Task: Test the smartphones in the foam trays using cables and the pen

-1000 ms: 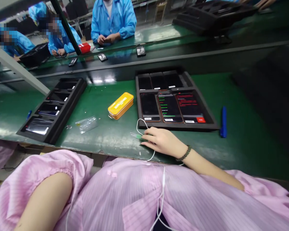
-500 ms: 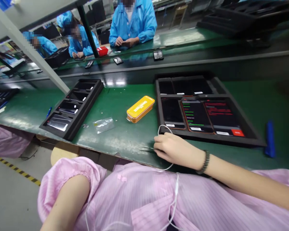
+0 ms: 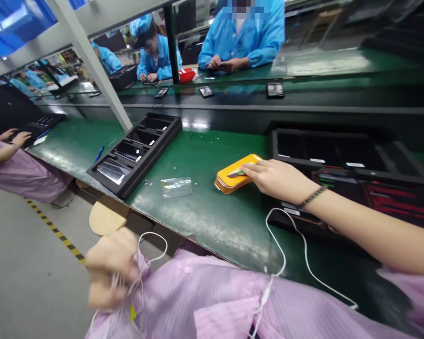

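My right hand [image 3: 268,176] is over the right end of a yellow tin [image 3: 229,186] with an orange side. Its fingers are closed on dark, pointed tweezers [image 3: 236,174], whose tips lie over the lid; a small green patch shows beside the fingertips. My left hand [image 3: 111,263], blurred by motion, is at the table's front edge near my lap. Its fingers are wrapped round a bunch of white cable [image 3: 162,240]. More of this cable loops over the table and my pink clothing.
A black tray of phones [image 3: 127,195] stands on the left, a larger phone tray [image 3: 273,141] on the right, partly under my forearm. A clear plastic bag [image 3: 176,187] lies between. Phones sit on the rear ledge. People in blue work opposite; another person's hands [image 3: 21,138] are far left.
My right hand has moved from the table's front edge up to the yellow tin, with the tweezers. My left hand has come into view with white cable. The view has shifted left.
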The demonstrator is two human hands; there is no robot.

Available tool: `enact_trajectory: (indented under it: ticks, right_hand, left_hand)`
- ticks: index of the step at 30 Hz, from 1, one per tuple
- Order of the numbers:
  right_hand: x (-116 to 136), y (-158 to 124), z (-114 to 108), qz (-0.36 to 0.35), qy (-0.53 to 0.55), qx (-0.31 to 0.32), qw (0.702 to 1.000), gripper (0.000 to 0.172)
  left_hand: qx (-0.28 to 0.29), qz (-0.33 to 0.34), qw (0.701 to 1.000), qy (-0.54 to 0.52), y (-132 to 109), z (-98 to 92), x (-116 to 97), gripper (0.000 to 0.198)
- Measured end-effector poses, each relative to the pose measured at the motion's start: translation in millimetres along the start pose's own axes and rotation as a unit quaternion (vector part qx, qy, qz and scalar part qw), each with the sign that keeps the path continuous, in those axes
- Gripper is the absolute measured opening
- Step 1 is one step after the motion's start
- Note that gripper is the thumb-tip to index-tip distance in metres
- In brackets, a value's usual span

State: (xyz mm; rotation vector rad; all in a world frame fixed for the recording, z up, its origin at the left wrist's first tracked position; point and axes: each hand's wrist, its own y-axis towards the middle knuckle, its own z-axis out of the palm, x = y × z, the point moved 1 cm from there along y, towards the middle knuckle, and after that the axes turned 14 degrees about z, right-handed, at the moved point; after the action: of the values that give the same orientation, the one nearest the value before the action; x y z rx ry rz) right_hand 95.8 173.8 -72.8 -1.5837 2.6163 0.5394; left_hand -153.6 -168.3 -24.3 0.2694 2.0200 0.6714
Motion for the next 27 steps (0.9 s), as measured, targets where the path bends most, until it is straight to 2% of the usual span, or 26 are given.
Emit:
enact_trajectory:
  ticks: [2, 3, 4, 6, 8, 9, 11, 13, 15, 16, 19, 22, 24, 27]
  right_hand:
    - [-2.2, -2.7, 1.7, 0.005, 0.006, -0.002, 1.0, 0.036]
    - [-4.9, -1.3, 2.3, 0.001, 0.014, 0.0, 1.0, 0.037]
    - [-8.6, 2.1, 3.4, -0.004, 0.023, 0.002, 1.0, 0.039]
    - [-17.7, 13.8, 8.4, -0.006, 0.038, 0.007, 0.999, 0.055]
    - [-25.6, 28.3, 17.2, -0.005, 0.056, 0.024, 0.998, 0.079]
    - [-28.1, 35.1, 22.2, -0.009, 0.071, 0.044, 0.996, 0.086]
    - [-29.1, 45.2, 30.7, -0.016, 0.115, 0.104, 0.988, 0.08]
    - [-25.4, 50.1, 32.7, -0.008, 0.158, 0.156, 0.975, 0.059]
    - [-18.7, 51.6, 25.4, 0.014, 0.191, 0.175, 0.966, 0.043]
    - [-14.8, 52.0, 18.5, 0.027, 0.204, 0.175, 0.963, 0.04]
    - [-2.2, 54.7, -9.4, 0.08, 0.25, 0.181, 0.948, 0.045]
    - [14.9, 62.3, -35.0, 0.121, 0.313, 0.192, 0.922, 0.056]
    - [30.4, 70.1, -43.6, 0.095, 0.351, 0.2, 0.91, 0.062]
    - [53.6, 81.9, -41.5, 0.019, 0.384, 0.216, 0.898, 0.068]
  left_hand:
    - [-0.002, -0.033, 0.999, -0.031, 11.7, 4.1, 18.3, 0.036]
    - [0.045, -0.106, 0.992, -0.049, 20.3, 8.2, 31.9, 0.039]
    - [0.056, -0.189, 0.98, -0.04, 29.4, 11.9, 47.2, 0.05]
    - [0.042, -0.296, 0.954, 0.021, 46.8, 19.4, 78.2, 0.074]
    - [0.031, -0.338, 0.934, 0.113, 59.8, 27.6, 103.5, 0.087]
    - [0.04, -0.347, 0.925, 0.146, 64.1, 32.2, 112.7, 0.085]
    - [0.066, -0.353, 0.914, 0.19, 69.7, 41.9, 123.1, 0.067]
    - [0.081, -0.355, 0.906, 0.216, 72.8, 50.6, 125.6, 0.041]
    - [0.079, -0.362, 0.899, 0.234, 74.8, 57.5, 124.6, 0.026]
    - [0.077, -0.365, 0.897, 0.238, 75.5, 60.3, 124.1, 0.023]
    - [0.061, -0.356, 0.905, 0.227, 76.2, 67.0, 124.8, 0.024]
    - [0.015, -0.297, 0.934, 0.199, 75.3, 72.8, 127.4, 0.019]
    - [-0.018, -0.254, 0.954, 0.158, 74.2, 77.0, 129.2, 0.015]
    - [-0.031, -0.215, 0.975, 0.038, 72.2, 85.4, 131.7, 0.009]
